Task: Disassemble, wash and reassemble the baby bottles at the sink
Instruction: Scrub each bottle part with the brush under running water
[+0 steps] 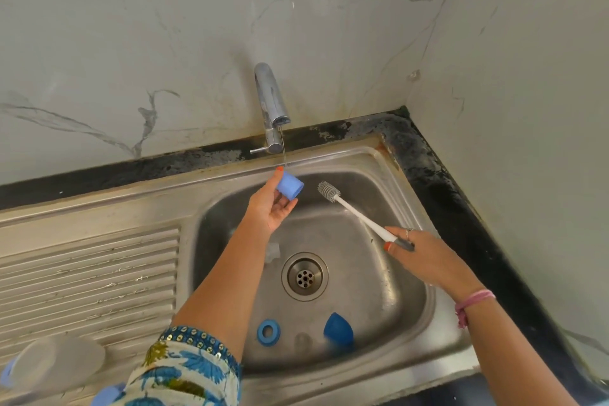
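Observation:
My left hand (270,208) holds a light blue bottle cap (290,186) under a thin stream of water from the tap (272,105). My right hand (415,252) grips the handle of a white bottle brush (356,211), whose grey bristle head points toward the cap without touching it. In the steel sink (408,333) lie a blue screw ring (268,332), a dark blue dome cap (338,330), a clear teat (303,341) between them, and another clear part (273,252) left of the drain (304,276).
A ribbed draining board (89,277) lies left of the basin. On its near corner sit a clear bottle (56,362) and pale blue parts (105,394). Marble walls close in behind and on the right, with a black counter edge (438,194) along them.

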